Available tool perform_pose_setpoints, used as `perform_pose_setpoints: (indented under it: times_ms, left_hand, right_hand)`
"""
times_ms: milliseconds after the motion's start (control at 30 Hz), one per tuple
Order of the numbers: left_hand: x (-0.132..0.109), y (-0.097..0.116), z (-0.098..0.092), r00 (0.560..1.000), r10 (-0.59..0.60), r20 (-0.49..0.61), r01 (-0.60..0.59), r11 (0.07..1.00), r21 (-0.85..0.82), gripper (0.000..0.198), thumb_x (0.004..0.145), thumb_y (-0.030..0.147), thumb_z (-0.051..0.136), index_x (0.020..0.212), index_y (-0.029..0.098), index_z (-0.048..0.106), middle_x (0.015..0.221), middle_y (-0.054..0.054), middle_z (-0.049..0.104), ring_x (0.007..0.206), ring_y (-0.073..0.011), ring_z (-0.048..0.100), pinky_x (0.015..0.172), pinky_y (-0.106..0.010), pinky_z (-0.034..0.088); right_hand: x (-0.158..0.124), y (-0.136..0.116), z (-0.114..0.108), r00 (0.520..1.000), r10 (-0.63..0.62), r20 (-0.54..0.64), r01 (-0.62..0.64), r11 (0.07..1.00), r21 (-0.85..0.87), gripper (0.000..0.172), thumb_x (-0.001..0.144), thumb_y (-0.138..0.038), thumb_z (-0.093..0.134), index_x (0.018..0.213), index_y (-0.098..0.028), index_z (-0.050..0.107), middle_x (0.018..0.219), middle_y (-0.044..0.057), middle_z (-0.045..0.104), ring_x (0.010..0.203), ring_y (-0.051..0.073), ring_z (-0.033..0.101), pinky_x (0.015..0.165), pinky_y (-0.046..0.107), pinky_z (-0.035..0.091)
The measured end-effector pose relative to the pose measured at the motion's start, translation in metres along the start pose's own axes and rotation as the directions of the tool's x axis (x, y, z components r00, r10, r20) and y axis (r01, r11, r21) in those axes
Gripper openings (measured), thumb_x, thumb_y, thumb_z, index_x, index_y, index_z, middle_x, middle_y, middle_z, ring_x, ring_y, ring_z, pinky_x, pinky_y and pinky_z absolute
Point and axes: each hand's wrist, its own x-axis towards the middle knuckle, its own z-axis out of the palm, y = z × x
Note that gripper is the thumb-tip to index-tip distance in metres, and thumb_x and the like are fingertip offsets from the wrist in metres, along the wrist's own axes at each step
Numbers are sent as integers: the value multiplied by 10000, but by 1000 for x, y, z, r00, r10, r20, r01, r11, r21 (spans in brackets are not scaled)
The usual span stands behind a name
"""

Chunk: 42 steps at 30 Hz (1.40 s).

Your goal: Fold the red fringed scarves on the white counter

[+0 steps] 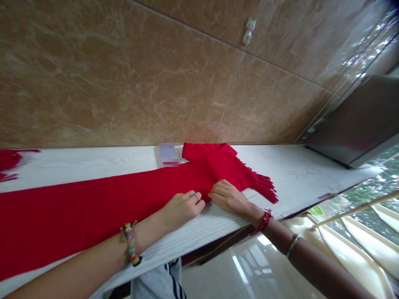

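Left hand (182, 206) and right hand (227, 196) curled, pinching near edge of red scarf (93, 211) on tabletop (299, 174); uneven pull risks skewed fold.

Scarf (93, 207) is solid bright red w/ red fringe; table (296, 170) is white w/ faint wood grain. Wall (124, 83) is brown marbled tile, and the left-wrist bracelet (131, 243) has multicolour beads, right-wrist cord (264, 220) red.

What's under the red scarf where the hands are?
The red scarf lies flat on the white table. Both hands press its near edge; anything beneath the cloth is hidden.
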Motion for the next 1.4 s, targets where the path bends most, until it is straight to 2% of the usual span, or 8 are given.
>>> perform_pose_setpoints:
  times_ms: [167, 267, 433, 600, 833, 967, 1200, 1400]
  left_hand:
    - [1, -1, 1, 1000, 1, 20, -1, 1000, -12, 83, 839, 102, 458, 855, 144, 529, 841, -70, 577, 797, -178, 558, 621, -260, 475]
    - [-2, -4, 2, 998, -56, 25, 57, 997, -53, 73, 829, 114, 475, 862, 157, 524, 842, -53, 575, 778, -177, 566, 620, -271, 475]
    - [-19, -10, -7, 984, -158, 86, 166, 981, -100, 58, 799, 141, 510, 840, 176, 530, 838, -34, 577, 760, -176, 568, 578, -258, 456]
    - [-35, -11, -12, 973, -198, 122, 206, 977, -56, 68, 805, 122, 502, 829, 177, 535, 833, -34, 582, 755, -177, 567, 565, -254, 444]
    - [-31, -9, -16, 959, -245, 143, 257, 964, -71, 110, 816, 89, 480, 828, 177, 544, 820, -30, 575, 739, -166, 573, 535, -241, 430]
    - [-31, -12, -18, 950, -279, 139, 296, 948, -117, 122, 806, 76, 479, 836, 174, 544, 843, -26, 574, 749, -158, 575, 585, -246, 446]
    - [-40, -22, -26, 973, -178, 148, 201, 968, -154, 124, 776, 114, 544, 866, 197, 564, 868, -26, 600, 780, -175, 581, 623, -261, 455]
    - [-40, -21, -26, 966, -204, 157, 228, 961, -155, 162, 794, 61, 469, 837, 176, 575, 822, -47, 599, 736, -176, 586, 632, -273, 459]
  right_hand:
    - [10, -7, 0, 999, -31, 31, 30, 999, 34, 171, 865, -157, 432, 769, -135, 571, 701, 38, 571, 687, 144, 462, 651, 283, 348]
    - [11, -9, 5, 999, -41, 4, 41, 998, 36, 207, 882, -144, 403, 768, -131, 575, 664, 31, 555, 647, 138, 441, 621, 275, 339]
    - [9, -9, 7, 999, 6, -48, -4, 1000, 27, 213, 876, -127, 415, 751, -135, 588, 615, 23, 534, 615, 131, 428, 581, 264, 323]
    - [10, -11, 4, 1000, 17, -14, -16, 999, 28, 225, 869, -118, 416, 719, -141, 582, 613, 24, 536, 614, 130, 439, 598, 264, 336]
    - [22, -16, 4, 1000, -24, 10, 23, 996, 88, 166, 858, -238, 468, 923, -127, 573, 789, 58, 607, 753, 156, 496, 682, 290, 367]
    - [32, -25, 8, 998, -63, 7, 63, 996, 68, 204, 880, -156, 404, 771, -144, 576, 664, 27, 568, 645, 134, 461, 625, 274, 347]
    - [31, -26, 10, 997, -50, -51, 52, 997, 49, 209, 874, -115, 407, 758, -138, 580, 621, 22, 549, 624, 126, 455, 593, 267, 325]
    - [39, -36, 10, 999, -23, -33, 25, 999, 41, 151, 859, -214, 457, 801, -138, 575, 706, 40, 574, 691, 146, 472, 636, 284, 341]
